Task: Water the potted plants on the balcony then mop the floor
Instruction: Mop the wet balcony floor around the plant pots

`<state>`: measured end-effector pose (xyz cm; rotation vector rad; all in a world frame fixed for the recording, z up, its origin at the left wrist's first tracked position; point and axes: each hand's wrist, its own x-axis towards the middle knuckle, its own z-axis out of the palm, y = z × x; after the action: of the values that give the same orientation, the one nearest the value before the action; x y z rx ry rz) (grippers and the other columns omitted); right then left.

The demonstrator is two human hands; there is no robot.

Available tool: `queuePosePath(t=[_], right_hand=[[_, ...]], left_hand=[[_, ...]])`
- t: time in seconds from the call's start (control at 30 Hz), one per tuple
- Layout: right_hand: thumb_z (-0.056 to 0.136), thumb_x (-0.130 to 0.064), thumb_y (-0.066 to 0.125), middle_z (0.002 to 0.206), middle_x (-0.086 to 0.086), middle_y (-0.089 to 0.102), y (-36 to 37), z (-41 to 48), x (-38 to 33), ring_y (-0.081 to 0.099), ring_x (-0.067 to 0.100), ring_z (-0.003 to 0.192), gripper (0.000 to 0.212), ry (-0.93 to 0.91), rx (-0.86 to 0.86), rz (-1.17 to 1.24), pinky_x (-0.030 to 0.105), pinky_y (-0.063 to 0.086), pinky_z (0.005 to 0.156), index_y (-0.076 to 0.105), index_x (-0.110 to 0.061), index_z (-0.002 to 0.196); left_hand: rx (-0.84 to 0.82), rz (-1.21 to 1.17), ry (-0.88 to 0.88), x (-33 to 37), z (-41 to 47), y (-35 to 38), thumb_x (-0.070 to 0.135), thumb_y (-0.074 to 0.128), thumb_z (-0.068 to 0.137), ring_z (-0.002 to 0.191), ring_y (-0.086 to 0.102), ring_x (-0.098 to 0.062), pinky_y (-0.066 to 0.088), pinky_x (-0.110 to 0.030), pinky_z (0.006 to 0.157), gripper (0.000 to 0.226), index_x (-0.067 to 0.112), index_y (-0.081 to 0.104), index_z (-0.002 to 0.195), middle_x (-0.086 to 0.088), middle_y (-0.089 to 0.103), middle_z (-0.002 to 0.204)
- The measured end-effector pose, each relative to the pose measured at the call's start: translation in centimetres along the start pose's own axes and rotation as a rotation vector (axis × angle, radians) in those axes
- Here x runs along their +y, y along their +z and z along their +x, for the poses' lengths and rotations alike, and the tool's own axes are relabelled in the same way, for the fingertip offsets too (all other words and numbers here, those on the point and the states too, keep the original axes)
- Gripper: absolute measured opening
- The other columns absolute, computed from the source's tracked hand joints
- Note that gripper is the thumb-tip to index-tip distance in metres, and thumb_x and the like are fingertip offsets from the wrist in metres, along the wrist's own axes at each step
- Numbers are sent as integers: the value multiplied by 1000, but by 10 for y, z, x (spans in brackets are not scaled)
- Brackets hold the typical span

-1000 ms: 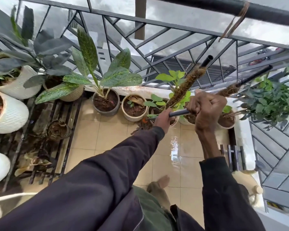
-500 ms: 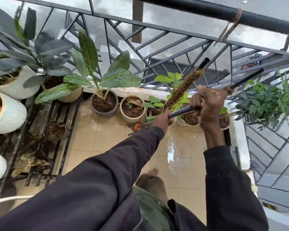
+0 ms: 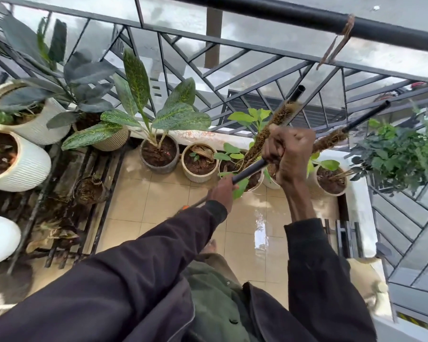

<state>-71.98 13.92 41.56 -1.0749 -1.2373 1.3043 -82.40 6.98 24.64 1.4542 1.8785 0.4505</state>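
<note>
Mopping well likely means short strokes with both hands curled round the mop handle [image 3: 250, 172], right hand [image 3: 290, 154] high at two o'clock, left hand [image 3: 221, 192] lower, its hidden head drawn over the wet floor [image 3: 158, 196] clear of the pots [image 3: 200, 178] at twelve o'clock.

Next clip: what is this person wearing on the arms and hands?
Both arms are in dark, purplish-black jacket sleeves. The left sleeve reaches the wrist and ends in a snug cuff. The right sleeve stops short, leaving the forearm bare. The left hand and right hand are bare: no gloves, watch or ring shows.
</note>
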Motion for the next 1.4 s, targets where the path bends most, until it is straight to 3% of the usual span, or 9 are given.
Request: queuePosePath(t=[0.1, 0.23, 0.4, 0.47, 0.57, 0.7, 0.87, 1.07, 1.4], right_hand=[[95, -3, 58, 42, -16, 41, -11, 15, -30, 34, 12, 33, 54, -70, 1, -36, 18, 37, 45, 54, -26, 46], [94, -10, 61, 45, -10, 43, -14, 24, -46, 38, 12, 37, 45, -134, -16, -139, 22, 41, 46, 51, -21, 52], [94, -9, 60, 47, 26, 42, -25, 10, -5, 38, 40, 42, 51, -122, 21, -249, 55, 35, 41, 43, 13, 52], [94, -10, 60, 45, 22, 41, -39, 6, 8, 38, 38, 40, 51, -112, 52, -257, 55, 34, 40, 44, 8, 49], [91, -14, 61, 41, 1, 43, -57, 13, 9, 39, 23, 35, 46, -92, 36, -189, 40, 34, 37, 54, -20, 46], [92, -12, 62, 42, -16, 46, -74, 23, 2, 42, 9, 34, 49, -45, 15, -67, 22, 37, 44, 57, -24, 45], [91, -10, 59, 41, -12, 40, -78, 16, 11, 37, 12, 33, 50, 20, 10, 35, 21, 35, 42, 52, -24, 44], [93, -6, 58, 42, -13, 38, -50, -11, 30, 33, 11, 37, 51, 112, -25, 87, 22, 32, 45, 49, -25, 47], [91, -18, 62, 45, -15, 48, 29, 10, -27, 38, 19, 40, 44, -187, -202, -25, 35, 34, 44, 62, -27, 49]], left_hand=[[40, -76, 77, 32, 12, -2, 16, 49, 106, 88, 65, -27, 50, -37, 75, 8, 15, 54, 111, 1, 59, 89], [75, -143, 20, 64, 35, 3, 12, 48, 104, 91, 63, -33, 50, -43, 75, 10, 14, 56, 109, -11, 69, 101], [5, -251, -68, 65, 47, 16, 8, 47, 102, 107, 62, -38, 52, -50, 89, 22, 8, 58, 121, -17, 65, 117], [-77, -176, -11, 60, 50, 20, 10, 49, 102, 107, 61, -39, 51, -50, 91, 19, 7, 57, 120, -19, 64, 116], [-88, -91, 33, 71, 53, 23, 10, 48, 103, 105, 62, -39, 49, -49, 88, 17, 6, 55, 117, -20, 64, 115], [-103, -26, 17, 88, 47, 26, 13, 46, 105, 105, 64, -37, 50, -48, 88, 17, 6, 52, 119, -21, 65, 115], [-131, 56, -9, 67, 26, 27, 17, 46, 107, 104, 63, -36, 45, -40, 83, 23, 5, 51, 125, -21, 64, 114], [-114, 116, -102, 23, -10, 18, 15, 45, 107, 111, 62, -35, 46, -43, 90, 30, 9, 48, 136, -17, 61, 126], [194, -117, -210, 26, 4, -39, 13, 44, 104, 107, 64, -42, 52, -51, 87, 24, 16, 52, 127, -16, 68, 114]])
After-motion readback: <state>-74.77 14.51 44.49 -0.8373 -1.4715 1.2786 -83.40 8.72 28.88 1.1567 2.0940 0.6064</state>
